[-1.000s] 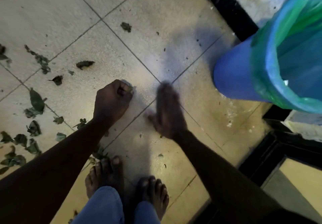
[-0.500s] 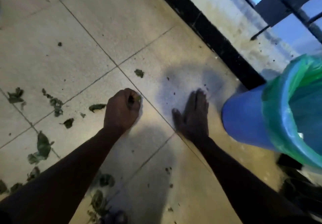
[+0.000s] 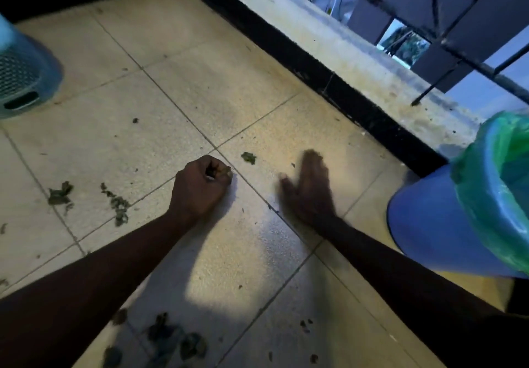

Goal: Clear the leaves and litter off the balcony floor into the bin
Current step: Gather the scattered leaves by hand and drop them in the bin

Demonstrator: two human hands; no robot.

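Note:
My left hand (image 3: 200, 187) is a fist low over the pale tiled floor (image 3: 200, 98), curled round bits of green leaf that show between its fingers. A small leaf scrap (image 3: 248, 157) lies just beyond it. My right hand (image 3: 310, 187) lies flat with straight fingers on the tiles, blurred. The blue bin (image 3: 423, 218) with a green liner (image 3: 492, 195) stands at the right, close to my right forearm. More dry leaves lie at the left (image 3: 60, 193), (image 3: 117, 204) and in the shadow under my left arm (image 3: 171, 339).
A pale blue mesh basket (image 3: 25, 78) stands at the far left. A black skirting (image 3: 315, 72) and a low concrete ledge (image 3: 357, 61) with a dark metal railing (image 3: 458, 24) run along the far side.
The view has tilted up and forward, my feet are out of frame. Both hands have reached further out across the tiles; the left stays closed on leaves, the right stays flat.

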